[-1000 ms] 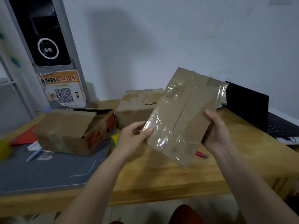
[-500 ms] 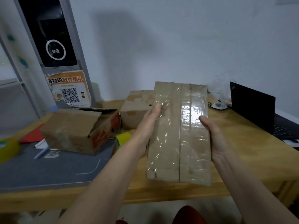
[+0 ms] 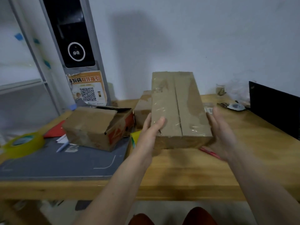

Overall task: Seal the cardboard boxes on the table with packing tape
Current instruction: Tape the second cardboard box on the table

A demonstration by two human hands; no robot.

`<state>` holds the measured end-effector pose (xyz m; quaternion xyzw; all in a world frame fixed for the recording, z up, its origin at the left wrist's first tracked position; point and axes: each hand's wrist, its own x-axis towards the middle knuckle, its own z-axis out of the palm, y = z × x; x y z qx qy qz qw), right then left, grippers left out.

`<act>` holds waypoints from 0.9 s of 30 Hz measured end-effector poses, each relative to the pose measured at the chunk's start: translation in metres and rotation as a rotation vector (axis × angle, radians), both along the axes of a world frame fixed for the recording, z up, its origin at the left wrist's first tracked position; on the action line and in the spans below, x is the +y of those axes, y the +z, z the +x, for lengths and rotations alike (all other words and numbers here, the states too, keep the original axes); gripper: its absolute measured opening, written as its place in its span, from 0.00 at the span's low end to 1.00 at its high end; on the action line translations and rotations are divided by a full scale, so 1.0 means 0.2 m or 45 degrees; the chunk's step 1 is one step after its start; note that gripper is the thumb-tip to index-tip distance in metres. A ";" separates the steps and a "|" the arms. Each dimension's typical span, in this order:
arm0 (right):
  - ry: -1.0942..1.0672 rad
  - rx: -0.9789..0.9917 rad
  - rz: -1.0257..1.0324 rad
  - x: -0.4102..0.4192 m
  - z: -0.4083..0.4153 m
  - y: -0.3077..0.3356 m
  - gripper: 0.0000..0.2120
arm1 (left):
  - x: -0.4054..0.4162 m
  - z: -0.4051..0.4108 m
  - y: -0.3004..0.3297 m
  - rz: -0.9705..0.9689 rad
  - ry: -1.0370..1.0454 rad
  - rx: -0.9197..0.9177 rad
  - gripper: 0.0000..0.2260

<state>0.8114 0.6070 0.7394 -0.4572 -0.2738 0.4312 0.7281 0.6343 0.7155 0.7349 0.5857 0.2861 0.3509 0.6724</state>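
Note:
A long cardboard box (image 3: 177, 111) with clear tape along its top seam lies nearly level just above the wooden table (image 3: 178, 176). My left hand (image 3: 150, 132) grips its near left edge, thumb on top. At the box's right side, my right hand (image 3: 222, 135) has its fingers straight; whether it touches is unclear. A roll of yellow packing tape (image 3: 24, 142) lies at the far left. An open box (image 3: 97, 127) sits left of centre, and another box (image 3: 142, 109) stands behind my left hand.
A grey mat (image 3: 65, 159) covers the table's left part, with a blue pen (image 3: 62, 147) and red paper (image 3: 55, 131). A red pen (image 3: 211, 153) lies under my right hand. A black laptop (image 3: 274, 109) stands at the right, keys (image 3: 235, 106) beside it.
The box was tilted up facing me. It has turned level and come down toward the table, and my right hand has straightened alongside it.

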 end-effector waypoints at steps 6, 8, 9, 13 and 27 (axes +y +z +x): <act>0.023 -0.136 -0.151 0.09 -0.15 -0.05 0.17 | 0.05 -0.01 -0.01 -0.168 0.147 -0.150 0.36; 0.003 -0.115 -0.161 0.12 -0.17 -0.04 0.16 | 0.08 -0.02 0.00 -0.172 0.178 -0.161 0.33; -0.019 -0.091 -0.161 0.14 -0.17 -0.05 0.16 | 0.09 -0.02 0.00 -0.175 0.191 -0.154 0.32; -0.133 0.079 -0.108 0.19 -0.14 -0.05 0.14 | 0.10 0.02 0.05 -0.106 0.097 -0.134 0.39; -0.876 0.274 -0.172 0.29 0.69 0.02 0.17 | 0.23 0.62 0.07 -0.146 -0.363 0.159 0.54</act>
